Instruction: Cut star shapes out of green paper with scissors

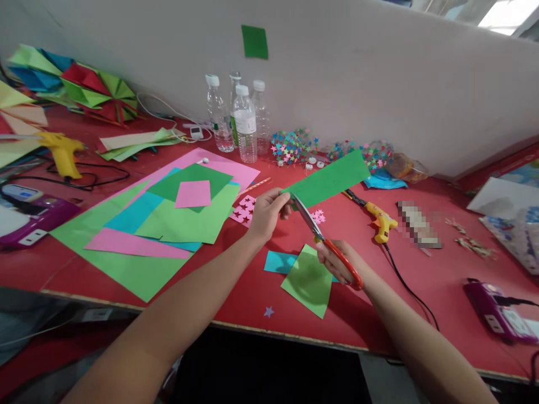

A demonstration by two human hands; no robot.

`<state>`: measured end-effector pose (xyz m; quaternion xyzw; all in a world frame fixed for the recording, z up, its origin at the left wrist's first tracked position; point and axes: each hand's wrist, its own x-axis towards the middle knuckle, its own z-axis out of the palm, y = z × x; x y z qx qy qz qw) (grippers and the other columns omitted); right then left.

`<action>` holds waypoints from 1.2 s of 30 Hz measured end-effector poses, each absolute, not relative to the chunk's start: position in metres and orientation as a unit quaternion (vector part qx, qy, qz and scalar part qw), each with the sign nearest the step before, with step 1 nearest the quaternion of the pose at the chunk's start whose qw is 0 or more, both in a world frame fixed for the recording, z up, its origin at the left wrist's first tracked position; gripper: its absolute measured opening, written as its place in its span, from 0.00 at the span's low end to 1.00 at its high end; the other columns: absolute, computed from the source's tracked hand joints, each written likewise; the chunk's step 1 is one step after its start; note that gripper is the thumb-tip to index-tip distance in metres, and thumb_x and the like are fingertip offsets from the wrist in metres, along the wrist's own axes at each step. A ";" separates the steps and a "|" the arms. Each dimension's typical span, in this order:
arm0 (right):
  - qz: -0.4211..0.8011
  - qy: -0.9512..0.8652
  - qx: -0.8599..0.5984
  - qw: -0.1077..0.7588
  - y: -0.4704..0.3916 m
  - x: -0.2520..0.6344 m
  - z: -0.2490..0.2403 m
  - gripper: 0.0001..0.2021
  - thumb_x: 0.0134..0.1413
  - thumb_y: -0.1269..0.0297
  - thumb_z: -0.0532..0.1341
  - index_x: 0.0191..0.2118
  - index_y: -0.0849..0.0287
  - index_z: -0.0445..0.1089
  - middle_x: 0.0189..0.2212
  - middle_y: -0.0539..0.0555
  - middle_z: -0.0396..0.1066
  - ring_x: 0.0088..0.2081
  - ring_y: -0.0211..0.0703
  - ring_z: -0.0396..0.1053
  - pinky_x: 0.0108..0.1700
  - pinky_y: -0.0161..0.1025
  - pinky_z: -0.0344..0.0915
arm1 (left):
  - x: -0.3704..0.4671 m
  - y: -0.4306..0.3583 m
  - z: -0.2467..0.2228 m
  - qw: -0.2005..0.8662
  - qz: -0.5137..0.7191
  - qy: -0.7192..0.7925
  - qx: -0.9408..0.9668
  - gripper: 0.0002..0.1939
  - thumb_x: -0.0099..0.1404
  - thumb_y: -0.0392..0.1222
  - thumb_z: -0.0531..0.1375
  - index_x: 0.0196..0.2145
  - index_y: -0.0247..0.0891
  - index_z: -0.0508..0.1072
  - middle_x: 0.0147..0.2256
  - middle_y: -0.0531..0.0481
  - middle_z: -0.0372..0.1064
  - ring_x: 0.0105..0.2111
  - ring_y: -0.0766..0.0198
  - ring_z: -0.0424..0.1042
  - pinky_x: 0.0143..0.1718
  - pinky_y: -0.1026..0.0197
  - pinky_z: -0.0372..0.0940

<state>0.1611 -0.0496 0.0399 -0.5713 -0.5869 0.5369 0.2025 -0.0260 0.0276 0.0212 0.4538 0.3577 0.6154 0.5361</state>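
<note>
Head view: crooked-cut risk on green strip (332, 177)

Hangs above the red table (252, 297), pinched at its left end in the left hand (269, 210). Meets scissors (334, 251), gripped in the right hand (351, 256), at that same end. Could nick a left fingertip from closing so near; could cut crooked for lack of support at the free right end. Nearer, below: light green sheet (309, 286).
</note>
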 end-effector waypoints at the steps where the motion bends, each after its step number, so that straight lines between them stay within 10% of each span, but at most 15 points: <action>1: 0.535 -0.588 -0.572 0.202 -0.049 0.161 0.039 0.27 0.49 0.35 0.57 0.21 0.57 0.59 0.06 0.42 0.51 0.08 0.29 0.49 0.13 0.31 0.47 | -0.026 0.028 0.021 0.536 0.615 0.358 0.455 0.11 0.59 0.43 0.59 0.22 0.36 0.69 0.16 0.56 0.65 0.15 0.74 0.62 0.18 0.69 0.57; 36: 0.561 -0.606 -0.514 0.231 -0.054 0.162 0.032 0.29 0.52 0.33 0.52 0.28 0.59 0.62 0.10 0.40 0.52 0.11 0.30 0.52 0.16 0.31 0.52 | -0.021 0.020 0.020 0.526 0.603 0.353 0.484 0.12 0.60 0.42 0.58 0.21 0.37 0.68 0.17 0.57 0.61 0.17 0.73 0.59 0.20 0.67 0.56</action>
